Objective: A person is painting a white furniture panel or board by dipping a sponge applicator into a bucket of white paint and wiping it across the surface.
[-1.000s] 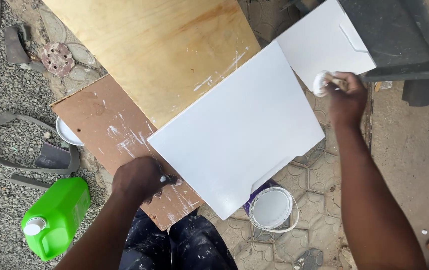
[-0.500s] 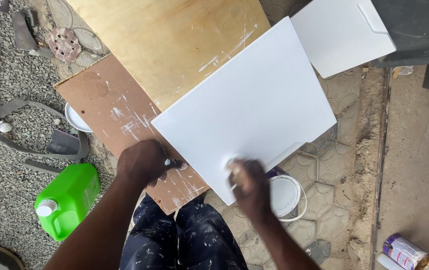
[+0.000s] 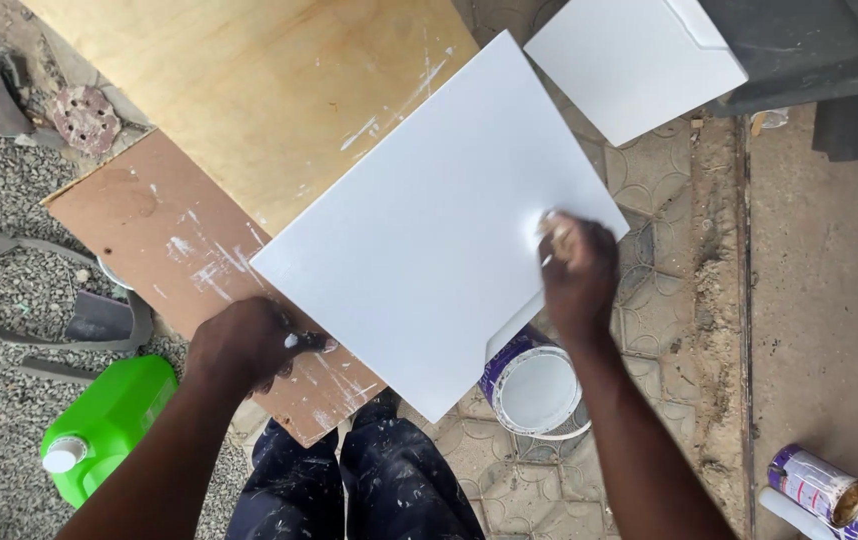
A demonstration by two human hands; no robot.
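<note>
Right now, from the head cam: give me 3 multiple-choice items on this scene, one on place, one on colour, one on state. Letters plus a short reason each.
1. Where is the open paint can?
A. on the plywood
B. on the ground under the white panel's near edge
C. in the left hand

2. What colour is the jug at lower left?
A. green
B. red
C. black

3. What is the right hand doing?
A. hanging free
B. pressing a small pad on the white panel
C. holding the jug

Answers: B, it sits on the pavers beside the knees; A, bright green body; B, fingers closed on a pad against the panel.
</note>
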